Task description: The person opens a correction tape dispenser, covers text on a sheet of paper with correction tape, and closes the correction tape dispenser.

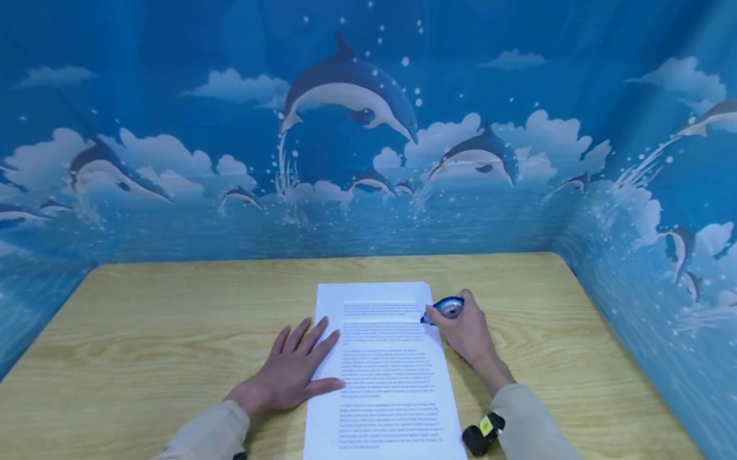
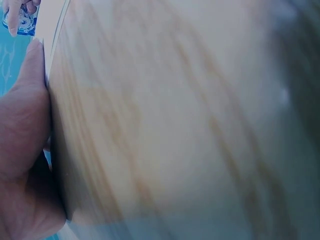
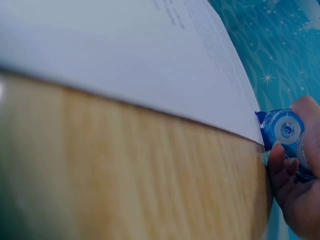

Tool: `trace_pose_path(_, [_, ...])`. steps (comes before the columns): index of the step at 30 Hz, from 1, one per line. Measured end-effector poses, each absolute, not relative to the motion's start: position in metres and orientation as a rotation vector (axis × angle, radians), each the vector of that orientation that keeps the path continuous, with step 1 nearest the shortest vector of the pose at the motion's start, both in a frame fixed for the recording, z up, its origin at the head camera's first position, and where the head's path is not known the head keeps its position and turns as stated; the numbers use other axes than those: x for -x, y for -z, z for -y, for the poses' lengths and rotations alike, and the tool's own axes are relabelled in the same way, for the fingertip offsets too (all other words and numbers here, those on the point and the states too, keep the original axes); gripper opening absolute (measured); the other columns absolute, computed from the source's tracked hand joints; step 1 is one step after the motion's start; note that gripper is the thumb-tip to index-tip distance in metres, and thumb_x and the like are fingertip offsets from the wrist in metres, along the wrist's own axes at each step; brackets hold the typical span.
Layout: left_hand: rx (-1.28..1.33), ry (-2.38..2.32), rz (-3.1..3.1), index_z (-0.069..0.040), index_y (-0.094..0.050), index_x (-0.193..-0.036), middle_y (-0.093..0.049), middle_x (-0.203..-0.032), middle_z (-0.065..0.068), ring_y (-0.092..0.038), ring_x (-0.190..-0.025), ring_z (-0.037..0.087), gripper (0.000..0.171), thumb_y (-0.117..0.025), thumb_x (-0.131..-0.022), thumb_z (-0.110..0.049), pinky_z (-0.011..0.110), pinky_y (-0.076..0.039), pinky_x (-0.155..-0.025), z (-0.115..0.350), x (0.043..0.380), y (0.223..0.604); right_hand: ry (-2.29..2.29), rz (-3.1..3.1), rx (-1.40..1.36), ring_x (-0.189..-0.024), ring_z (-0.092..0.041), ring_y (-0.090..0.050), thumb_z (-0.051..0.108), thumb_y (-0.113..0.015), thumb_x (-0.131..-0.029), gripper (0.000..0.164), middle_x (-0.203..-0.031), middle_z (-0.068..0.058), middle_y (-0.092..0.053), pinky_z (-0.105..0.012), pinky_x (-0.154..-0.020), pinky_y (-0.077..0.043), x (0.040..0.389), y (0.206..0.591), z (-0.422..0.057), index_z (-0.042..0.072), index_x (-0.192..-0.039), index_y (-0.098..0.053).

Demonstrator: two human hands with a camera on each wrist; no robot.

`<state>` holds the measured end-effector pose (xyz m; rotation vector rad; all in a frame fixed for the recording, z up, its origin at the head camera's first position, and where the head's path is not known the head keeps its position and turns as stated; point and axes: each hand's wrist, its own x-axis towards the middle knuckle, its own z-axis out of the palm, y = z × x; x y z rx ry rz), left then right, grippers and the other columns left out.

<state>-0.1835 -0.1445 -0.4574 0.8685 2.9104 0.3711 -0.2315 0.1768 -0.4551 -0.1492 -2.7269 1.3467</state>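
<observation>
Several printed dolphins (image 1: 356, 76) leap across the blue curtain (image 1: 229, 24) filling the upper frame, behind a pale, wood-grained table (image 1: 186, 309). At lower centre lies flat white paper (image 1: 391, 430) with dense text; the left hand (image 1: 295, 369), fingers straight and spread, covers part of its left margin. By its upper right edge, the right hand (image 1: 470, 330) grips a rounded, blue-and-clear correction tape dispenser (image 1: 449, 307) (fingers hide some of its casing). Beige sleeves (image 1: 193, 446) enter from below.

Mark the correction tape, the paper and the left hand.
Correction tape (image 3: 286, 130): right wrist view, on its round wheel.
Paper (image 1: 385, 373): head view, mid-sheet, on the printed text.
Left hand (image 1: 289, 375): head view, on the back of it.
</observation>
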Motion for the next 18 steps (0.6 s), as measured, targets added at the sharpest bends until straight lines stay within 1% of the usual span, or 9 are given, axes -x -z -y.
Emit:
trace_pose_path(3, [-0.869,-0.378,-2.911,-0.014,-0.028,-0.151,-0.014,-0.158,0.013,-0.007,-0.142,0.039,0.081,-0.043,-0.091,-0.066,0.060,-0.004,-0.110,0.1447,0.1837,0.4585,-1.348,2.728,0.146,-0.092,-0.027,-0.060,0.039,-0.068,-0.087,0.055,-0.106,-0.018,-0.059,-0.038,-0.076,-0.052,0.2313,0.4554,-0.1774,0.001,-0.117,-0.042])
trace_pose_path(7, [-0.870,-0.369,-2.900,-0.015,-0.026,-0.152,-0.012,-0.158,0.013,-0.005,-0.143,0.038,0.080,-0.041,-0.091,-0.066,0.059,-0.003,-0.110,0.1447,0.1824,0.4579,-1.352,2.732,0.160,-0.097,-0.029,-0.059,0.042,-0.068,-0.087,0.057,-0.108,-0.018,-0.058,-0.041,-0.081,-0.052,0.2298,0.4569,-0.1787,0.001,-0.118,-0.042])
trace_pose_path(10, [-0.879,-0.382,-2.885,-0.016,-0.021,-0.153,-0.009,-0.158,0.014,-0.004,-0.143,0.038,0.080,-0.039,-0.093,-0.064,0.059,-0.002,-0.110,0.1455,0.1817,0.4579,-1.360,2.737,0.189,-0.096,-0.027,-0.059,0.044,-0.067,-0.087,0.061,-0.109,-0.018,-0.057,-0.039,-0.080,-0.052,0.2290,0.4576,-0.1795,0.000,-0.122,-0.041])
trace_pose_path(12, [-0.880,-0.420,-2.878,-0.015,-0.019,-0.154,-0.009,-0.158,0.015,-0.004,-0.143,0.038,0.079,-0.039,-0.094,-0.063,0.059,-0.001,-0.110,0.1464,0.1818,0.4580,-1.414,2.722,0.213,-0.087,-0.026,-0.063,0.045,-0.066,-0.088,0.066,-0.108,-0.020,-0.058,-0.036,-0.074,-0.054,0.2295,0.4575,-0.1802,-0.001,-0.126,-0.039])
trace_pose_path(14, [-0.863,-0.468,-2.876,-0.016,-0.017,-0.154,-0.009,-0.158,0.015,-0.005,-0.143,0.037,0.078,-0.039,-0.095,-0.061,0.058,-0.001,-0.110,0.1472,0.1826,0.4580,-1.502,2.690,0.250,-0.074,-0.024,-0.066,0.048,-0.065,-0.088,0.068,-0.106,-0.021,-0.059,-0.032,-0.066,-0.055,0.2309,0.4572,-0.1813,0.000,-0.128,-0.038])
trace_pose_path(17, [-0.817,-0.573,-2.888,-0.015,-0.017,-0.154,-0.012,-0.158,0.014,-0.008,-0.143,0.034,0.077,-0.039,-0.095,-0.060,0.057,-0.003,-0.111,0.1476,0.1843,0.4575,-1.609,2.640,0.300,-0.056,-0.021,-0.064,0.054,-0.061,-0.088,0.068,-0.099,-0.019,-0.060,-0.027,-0.053,-0.053,0.2332,0.4560,-0.1830,0.002,-0.126,-0.039])
trace_pose_path(18, [-0.799,-0.601,-2.894,-0.015,-0.017,-0.154,-0.013,-0.158,0.013,-0.009,-0.143,0.033,0.078,-0.039,-0.095,-0.061,0.056,-0.003,-0.111,0.1475,0.1848,0.4573,-1.612,2.633,0.304,-0.054,-0.019,-0.062,0.057,-0.059,-0.088,0.068,-0.096,-0.017,-0.060,-0.026,-0.051,-0.051,0.2337,0.4554,-0.1834,0.003,-0.124,-0.040])
